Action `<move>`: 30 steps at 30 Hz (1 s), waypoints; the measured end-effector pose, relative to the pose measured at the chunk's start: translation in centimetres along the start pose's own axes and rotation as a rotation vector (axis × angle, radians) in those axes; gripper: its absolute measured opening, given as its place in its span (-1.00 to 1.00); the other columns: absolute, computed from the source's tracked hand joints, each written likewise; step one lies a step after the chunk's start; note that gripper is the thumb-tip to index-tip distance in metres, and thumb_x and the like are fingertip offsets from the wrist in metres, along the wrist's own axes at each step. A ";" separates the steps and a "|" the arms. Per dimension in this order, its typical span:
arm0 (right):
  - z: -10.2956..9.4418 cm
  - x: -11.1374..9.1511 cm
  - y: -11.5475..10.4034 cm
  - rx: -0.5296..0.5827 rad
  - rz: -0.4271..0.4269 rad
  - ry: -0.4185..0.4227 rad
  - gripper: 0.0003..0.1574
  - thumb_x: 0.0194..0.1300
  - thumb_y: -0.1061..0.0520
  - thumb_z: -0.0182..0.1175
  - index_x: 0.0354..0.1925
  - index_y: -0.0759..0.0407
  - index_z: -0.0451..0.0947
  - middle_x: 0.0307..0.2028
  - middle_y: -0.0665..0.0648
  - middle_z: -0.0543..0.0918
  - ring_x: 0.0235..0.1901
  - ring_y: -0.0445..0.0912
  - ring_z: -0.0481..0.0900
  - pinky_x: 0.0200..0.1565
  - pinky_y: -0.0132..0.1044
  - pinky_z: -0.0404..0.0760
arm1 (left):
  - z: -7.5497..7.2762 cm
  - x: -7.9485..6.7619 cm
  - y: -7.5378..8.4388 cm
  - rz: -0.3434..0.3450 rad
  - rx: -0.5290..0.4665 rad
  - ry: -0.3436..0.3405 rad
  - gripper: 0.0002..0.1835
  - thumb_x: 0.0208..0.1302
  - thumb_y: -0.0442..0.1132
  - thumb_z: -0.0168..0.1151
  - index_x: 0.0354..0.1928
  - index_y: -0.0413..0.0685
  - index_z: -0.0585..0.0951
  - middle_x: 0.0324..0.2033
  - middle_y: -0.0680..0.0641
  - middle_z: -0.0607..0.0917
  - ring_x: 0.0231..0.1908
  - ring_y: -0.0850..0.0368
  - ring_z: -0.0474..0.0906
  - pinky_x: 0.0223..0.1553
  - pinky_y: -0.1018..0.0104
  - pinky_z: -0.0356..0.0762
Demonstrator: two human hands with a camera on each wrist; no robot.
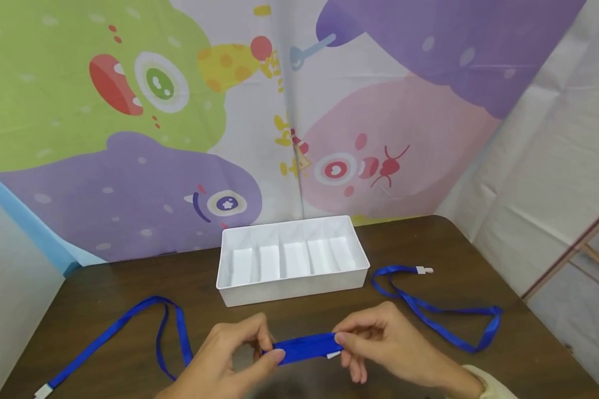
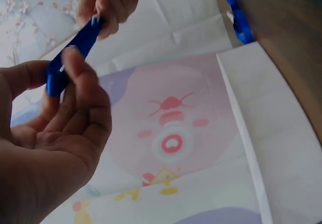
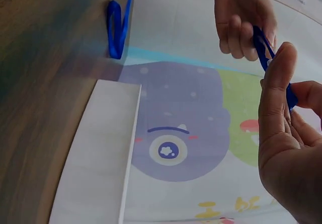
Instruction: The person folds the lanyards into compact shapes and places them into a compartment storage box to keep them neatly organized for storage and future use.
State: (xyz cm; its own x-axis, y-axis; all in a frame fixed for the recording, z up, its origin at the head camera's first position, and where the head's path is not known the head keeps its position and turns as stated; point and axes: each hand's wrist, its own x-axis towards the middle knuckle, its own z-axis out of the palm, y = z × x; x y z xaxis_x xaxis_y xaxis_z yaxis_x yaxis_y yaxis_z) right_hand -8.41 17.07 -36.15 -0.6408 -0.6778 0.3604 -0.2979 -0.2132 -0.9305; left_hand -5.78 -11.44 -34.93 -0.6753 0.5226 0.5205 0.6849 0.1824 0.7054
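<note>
table, folded lanyard in pinch of both hands

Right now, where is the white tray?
In the head view, the white tray stands centrally on the table, beyond the held strap, left of the right-hand lanyard.

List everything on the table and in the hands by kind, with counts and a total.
Blue lanyards: 3 (left one, right one, folded one held between the left hand and right hand)
White divided box: 1
Total: 4
</note>
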 end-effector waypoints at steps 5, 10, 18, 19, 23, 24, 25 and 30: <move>0.2 0.1 0.3 -0.024 -0.035 0.012 -0.73 0.38 0.54 0.02 -0.15 0.40 0.63 -0.55 0.38 0.61 -0.72 0.20 0.54 -0.66 -0.19 0.63 | 0.2 0.2 -0.2 0.034 -0.112 -0.050 -0.77 0.28 -0.49 0.27 -0.18 -0.02 0.50 -0.55 0.09 0.66 -0.50 0.46 0.48 -0.53 0.50 0.51; 0.7 0.1 0.5 -0.067 -0.014 -0.008 -0.78 0.37 0.50 0.08 -0.19 0.39 0.65 -0.55 0.33 0.64 -0.71 0.05 0.61 -0.68 -0.22 0.62 | 0.1 0.4 -0.2 0.187 -0.178 -0.251 -0.77 0.33 -0.42 0.25 -0.01 -0.12 0.67 -0.32 -0.01 0.78 -0.31 0.43 0.65 -0.32 0.51 0.62; 1.0 0.0 0.4 -0.079 0.000 -0.065 -0.81 0.37 0.48 0.10 -0.21 0.40 0.65 -0.57 0.32 0.65 -0.70 -0.07 0.64 -0.69 -0.27 0.60 | 0.1 0.9 0.3 0.333 -0.150 -0.433 -0.77 0.42 -0.21 0.18 -0.01 -0.12 0.70 -0.20 0.05 0.78 -0.15 0.51 0.62 -0.18 0.58 0.58; 1.0 0.0 0.4 -0.080 0.003 -0.070 -0.82 0.37 0.47 0.10 -0.21 0.40 0.65 -0.57 0.32 0.65 -0.70 -0.07 0.64 -0.69 -0.27 0.60 | -0.1 0.9 0.3 0.326 -0.143 -0.441 -0.77 0.42 -0.19 0.17 -0.03 -0.10 0.71 -0.22 0.07 0.79 -0.17 0.52 0.62 -0.19 0.59 0.58; 0.7 -0.2 0.6 -0.071 0.025 -0.073 -0.82 0.38 0.47 0.10 -0.21 0.41 0.65 -0.57 0.33 0.65 -0.70 -0.06 0.65 -0.70 -0.25 0.60 | -1.1 0.8 0.1 0.220 -0.211 -0.488 -0.74 0.39 -0.18 0.20 0.03 -0.12 0.66 -0.19 0.00 0.79 -0.17 0.45 0.66 -0.16 0.49 0.62; 0.7 -0.2 0.6 -0.069 0.031 -0.070 -0.82 0.38 0.47 0.10 -0.22 0.41 0.65 -0.57 0.32 0.65 -0.70 -0.06 0.65 -0.70 -0.25 0.60 | -1.3 0.7 0.0 0.187 -0.243 -0.491 -0.72 0.38 -0.20 0.22 0.05 -0.15 0.63 -0.17 -0.04 0.79 -0.16 0.40 0.68 -0.14 0.43 0.64; 0.6 -0.2 0.6 -0.066 0.036 -0.069 -0.81 0.38 0.47 0.10 -0.22 0.40 0.65 -0.57 0.32 0.65 -0.70 -0.06 0.65 -0.70 -0.25 0.60 | -1.5 0.7 0.0 0.158 -0.262 -0.482 -0.73 0.38 -0.24 0.22 0.06 -0.16 0.62 -0.17 -0.06 0.78 -0.16 0.36 0.69 -0.14 0.40 0.66; 0.5 -0.2 0.6 -0.075 0.041 -0.065 -0.82 0.39 0.45 0.10 -0.22 0.38 0.66 -0.56 0.31 0.65 -0.70 -0.06 0.64 -0.70 -0.24 0.60 | -1.1 0.8 0.0 0.130 -0.247 -0.377 -0.79 0.37 -0.43 0.20 -0.04 -0.06 0.66 -0.31 0.05 0.75 -0.28 0.43 0.64 -0.27 0.41 0.66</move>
State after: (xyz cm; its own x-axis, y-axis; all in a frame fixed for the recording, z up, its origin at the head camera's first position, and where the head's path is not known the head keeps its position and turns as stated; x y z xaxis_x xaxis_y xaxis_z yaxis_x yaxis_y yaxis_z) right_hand -8.15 16.71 -36.84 -0.6067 -0.7300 0.3146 -0.3261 -0.1324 -0.9360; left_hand -6.63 -11.98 -34.00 -0.4108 0.8022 0.4333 0.6405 -0.0843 0.7633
